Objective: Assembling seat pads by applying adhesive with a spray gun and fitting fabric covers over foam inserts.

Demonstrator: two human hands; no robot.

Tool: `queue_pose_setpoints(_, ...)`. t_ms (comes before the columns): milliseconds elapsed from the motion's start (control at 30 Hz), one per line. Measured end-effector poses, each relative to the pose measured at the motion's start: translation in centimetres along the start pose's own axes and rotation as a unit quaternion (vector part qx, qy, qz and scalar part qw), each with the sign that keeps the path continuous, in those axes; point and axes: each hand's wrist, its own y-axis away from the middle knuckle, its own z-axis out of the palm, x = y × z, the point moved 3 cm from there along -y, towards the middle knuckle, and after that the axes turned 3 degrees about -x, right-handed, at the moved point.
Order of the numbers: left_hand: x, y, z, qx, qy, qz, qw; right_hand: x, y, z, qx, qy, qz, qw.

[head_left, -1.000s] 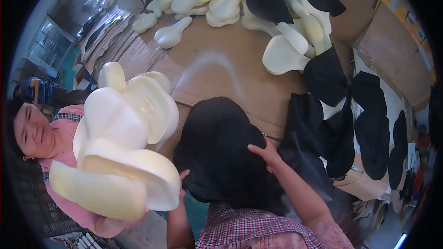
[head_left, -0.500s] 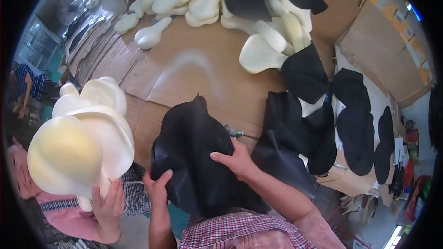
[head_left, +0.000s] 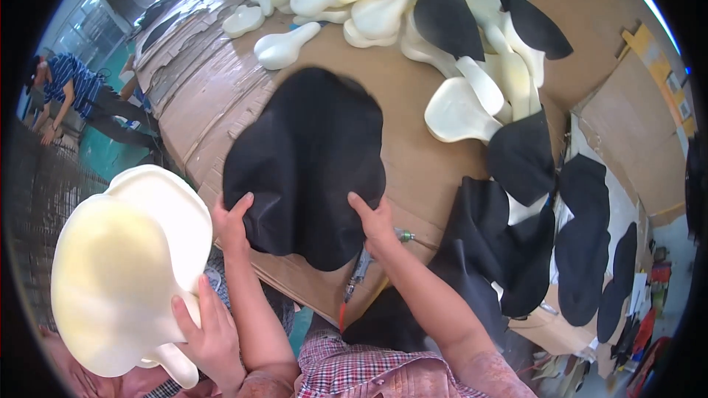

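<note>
1. Left hand (head_left: 233, 227) pinched closed on the near left edge of the black sheet (head_left: 306, 169), thumb on top, and we're right there with it; the fingers beneath are mostly hidden.
2. Across to the right hand (head_left: 375, 222): closed on the right edge, thumb pressing the top face. So the sheet is gripped at both sides, spread above the cardboard-covered table (head_left: 405, 155); we can't tell how much of it rests there.
3. Step in hand, as we judge it: handling and spreading the sheet. From this grip, the next move calls for even tension, since it looks floppy enough to fold.
4. Just beside the right wrist, we spot a metal tool (head_left: 359, 269) with a red end.
5. On our left, a co-worker's hand (head_left: 210, 332) grips pale foam pads (head_left: 110, 280)!
6. Farther out, a foam pile (head_left: 376, 15) and black cut pieces (head_left: 582, 243).
7. Brands, labels, writing? Nothing we can read.
</note>
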Motion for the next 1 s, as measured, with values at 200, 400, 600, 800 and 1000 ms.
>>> queue_pose_setpoints(200, -12.8, -7.5, -11.3, 0.121, -0.114, -0.166, 0.972, 5.4, -4.3, -3.0, 0.012, 0.361, 0.006, 0.933)
queue_pose_setpoints(400, -10.8, -6.5, -8.1, 0.049, -0.051, -0.194, 0.978, 2.7, -8.7, -6.0, -0.003, 0.597, 0.072, 0.799)
queue_pose_setpoints(600, -8.8, -5.5, -8.8, 0.018, 0.151, -0.107, 0.983, 3.5, -8.9, -5.8, -0.007, 0.574, 0.085, 0.815)
queue_pose_setpoints(800, -8.4, -3.4, -10.1, 0.161, 0.228, -0.161, 0.946, 3.4, -8.5, -6.5, 0.007, 0.576, 0.101, 0.811)
queue_pose_setpoints(1000, -5.6, 3.3, -1.2, 0.003, -0.456, 0.263, 0.85, -2.2, -1.2, -5.8, -0.001, 0.481, -0.142, 0.865)
